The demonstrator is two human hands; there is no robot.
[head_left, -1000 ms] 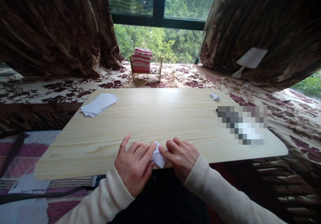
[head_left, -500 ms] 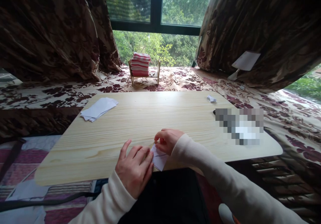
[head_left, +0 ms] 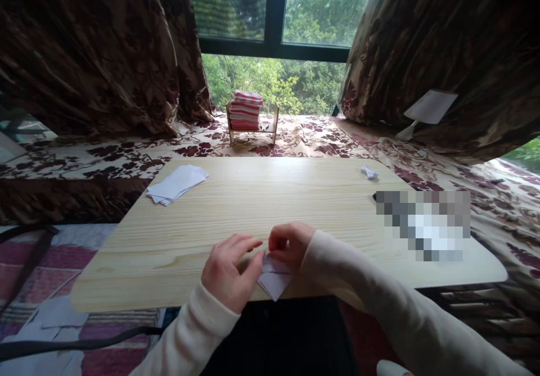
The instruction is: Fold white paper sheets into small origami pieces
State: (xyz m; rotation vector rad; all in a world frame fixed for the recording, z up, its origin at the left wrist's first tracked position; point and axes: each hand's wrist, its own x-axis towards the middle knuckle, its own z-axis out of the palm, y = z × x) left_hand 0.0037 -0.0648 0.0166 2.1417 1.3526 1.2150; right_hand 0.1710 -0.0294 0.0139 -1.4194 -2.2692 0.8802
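Note:
A small piece of folded white paper (head_left: 275,284) lies at the near edge of the table, its pointed end toward me and a crease line across it. My right hand (head_left: 290,244) is at its far side, fingers curled and pinched on the upper part of the paper, which they partly hide. My left hand (head_left: 233,269) is beside the paper on the left. Its thumb touches the paper's left edge, while the fingers reach forward over the tabletop, apart from the thumb.
A stack of white paper sheets (head_left: 178,185) lies at the table's (head_left: 236,207) far left. A small folded paper piece (head_left: 369,172) sits far right, beyond a blurred-out object (head_left: 422,224). Behind, a little rack (head_left: 275,126) holds red-and-white striped cloths (head_left: 245,111); a white lamp (head_left: 432,106) stands right.
The paper has turned, its point now toward me. My left hand has lifted from lying flat, and its thumb has spread from the fingers. The whole view has shifted slightly.

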